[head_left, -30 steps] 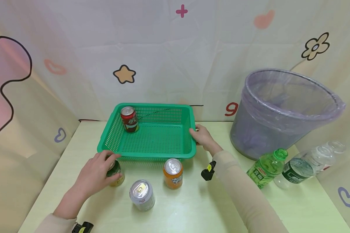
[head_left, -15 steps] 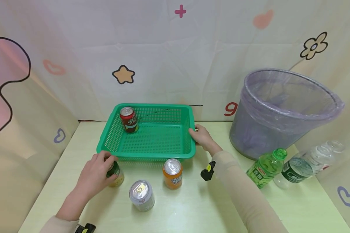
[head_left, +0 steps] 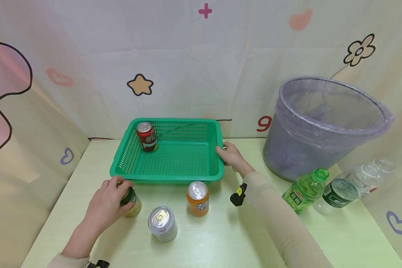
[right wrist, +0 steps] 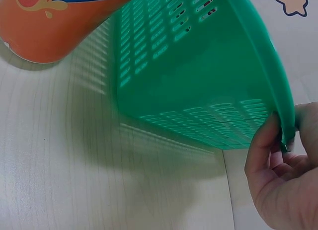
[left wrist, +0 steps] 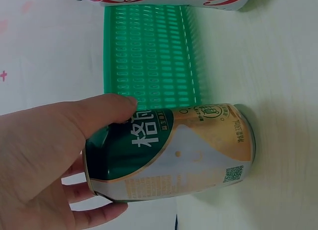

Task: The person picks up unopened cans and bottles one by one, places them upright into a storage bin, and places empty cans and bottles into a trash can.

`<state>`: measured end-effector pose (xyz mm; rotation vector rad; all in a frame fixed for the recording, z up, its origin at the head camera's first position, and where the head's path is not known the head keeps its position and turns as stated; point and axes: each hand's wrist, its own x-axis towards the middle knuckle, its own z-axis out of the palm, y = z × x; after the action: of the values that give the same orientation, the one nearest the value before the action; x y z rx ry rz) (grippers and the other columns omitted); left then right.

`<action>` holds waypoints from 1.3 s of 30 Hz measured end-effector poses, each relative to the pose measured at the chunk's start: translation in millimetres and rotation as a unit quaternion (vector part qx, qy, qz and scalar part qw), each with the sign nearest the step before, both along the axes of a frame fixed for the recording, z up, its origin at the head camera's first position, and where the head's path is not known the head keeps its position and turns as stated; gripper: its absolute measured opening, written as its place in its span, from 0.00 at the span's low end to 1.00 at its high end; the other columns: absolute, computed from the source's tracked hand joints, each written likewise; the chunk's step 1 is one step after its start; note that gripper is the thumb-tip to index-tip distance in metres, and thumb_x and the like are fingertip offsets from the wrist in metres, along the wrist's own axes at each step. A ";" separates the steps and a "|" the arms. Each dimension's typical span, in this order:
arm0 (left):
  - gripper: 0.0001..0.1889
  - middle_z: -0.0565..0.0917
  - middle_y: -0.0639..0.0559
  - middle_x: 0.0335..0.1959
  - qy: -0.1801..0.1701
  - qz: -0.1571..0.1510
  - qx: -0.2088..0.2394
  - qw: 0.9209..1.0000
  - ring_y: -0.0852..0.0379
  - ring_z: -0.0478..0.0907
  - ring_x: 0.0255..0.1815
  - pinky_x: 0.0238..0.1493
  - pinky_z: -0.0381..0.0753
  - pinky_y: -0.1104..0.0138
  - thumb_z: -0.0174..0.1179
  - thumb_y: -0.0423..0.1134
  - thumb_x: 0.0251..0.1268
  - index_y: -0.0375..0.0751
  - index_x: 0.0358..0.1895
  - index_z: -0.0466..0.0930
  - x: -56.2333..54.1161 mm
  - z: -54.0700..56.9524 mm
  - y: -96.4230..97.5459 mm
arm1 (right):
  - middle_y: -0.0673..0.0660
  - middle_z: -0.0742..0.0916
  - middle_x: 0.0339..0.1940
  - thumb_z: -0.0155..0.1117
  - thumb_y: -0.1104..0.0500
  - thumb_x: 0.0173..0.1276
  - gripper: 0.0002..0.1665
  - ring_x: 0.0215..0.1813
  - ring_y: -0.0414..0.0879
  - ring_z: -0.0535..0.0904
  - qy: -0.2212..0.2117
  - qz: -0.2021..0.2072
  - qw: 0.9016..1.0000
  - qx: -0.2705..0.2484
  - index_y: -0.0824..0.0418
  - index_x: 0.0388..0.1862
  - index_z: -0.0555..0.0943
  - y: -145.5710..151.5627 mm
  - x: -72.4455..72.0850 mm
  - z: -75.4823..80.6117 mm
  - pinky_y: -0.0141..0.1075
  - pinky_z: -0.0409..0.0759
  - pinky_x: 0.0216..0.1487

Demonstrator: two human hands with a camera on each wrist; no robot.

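Note:
My left hand [head_left: 104, 203] grips the upper part of a green and gold drink can [left wrist: 174, 153], thumb on one side and fingers round the other. The can stands upright on the table, just in front of the basket's near left corner. With my right hand [head_left: 232, 156] I pinch the right rim of a green plastic basket [head_left: 174, 178]. Inside the basket's left end stands a red can [head_left: 147, 137]. A silver-white Coca-Cola can [head_left: 162, 224] and an orange can [head_left: 198, 199] stand on the table in front of the basket.
A purple bin [head_left: 288, 149] with a plastic liner stands at the right back. In front of it are a green bottle [head_left: 305, 191] and clear bottles, one with a dark label [head_left: 338, 193]. A printed curtain [head_left: 187, 56] hangs behind the pale table [head_left: 214, 242].
My left hand has closed in on the green and gold can and sits slightly lower in view. The right hand stays at the basket rim.

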<state>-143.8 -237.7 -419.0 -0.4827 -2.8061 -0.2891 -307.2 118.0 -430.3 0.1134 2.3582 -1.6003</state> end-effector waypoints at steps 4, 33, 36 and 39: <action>0.26 0.72 0.40 0.46 -0.017 0.003 0.000 1.000 0.37 0.71 0.45 0.35 0.77 0.48 0.74 0.41 0.40 0.42 0.47 0.76 0.4 0.7 -0.1 | 0.62 0.79 0.43 0.46 0.54 0.69 0.24 0.37 0.47 0.80 0.002 0.002 1.000 -0.005 0.64 0.61 0.66 0.5 -1.4 -0.7 0.43 0.82 0.41; 0.28 0.73 0.35 0.47 -0.125 0.035 -0.008 0.992 0.42 0.76 0.35 0.23 0.77 0.53 0.71 0.38 0.42 0.45 0.52 0.75 -1.0 14.7 2.1 | 0.60 0.79 0.40 0.47 0.54 0.69 0.23 0.34 0.44 0.79 0.001 -0.003 1.000 0.005 0.64 0.59 0.67 -0.7 -0.7 -0.4 0.41 0.82 0.40; 0.28 0.74 0.35 0.46 -0.132 0.031 -0.013 0.991 0.43 0.76 0.34 0.23 0.77 0.54 0.72 0.39 0.41 0.45 0.51 0.75 -2.9 16.2 2.0 | 0.60 0.79 0.40 0.47 0.54 0.69 0.23 0.34 0.44 0.79 0.002 -0.001 1.000 0.009 0.65 0.59 0.67 -1.0 -0.8 -0.5 0.41 0.82 0.40; 0.28 0.74 0.35 0.45 -0.135 0.026 -0.021 0.990 0.45 0.75 0.33 0.24 0.77 0.56 0.73 0.40 0.40 0.44 0.50 0.76 -4.7 17.9 2.1 | 0.60 0.79 0.41 0.47 0.54 0.69 0.23 0.34 0.43 0.79 0.002 -0.003 1.000 0.014 0.66 0.59 0.67 -1.0 -1.4 -0.7 0.41 0.82 0.39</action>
<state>-148.5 -235.6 -401.1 -0.4044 -3.0884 -0.3070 -308.6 117.0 -431.0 0.1225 2.3862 -1.5728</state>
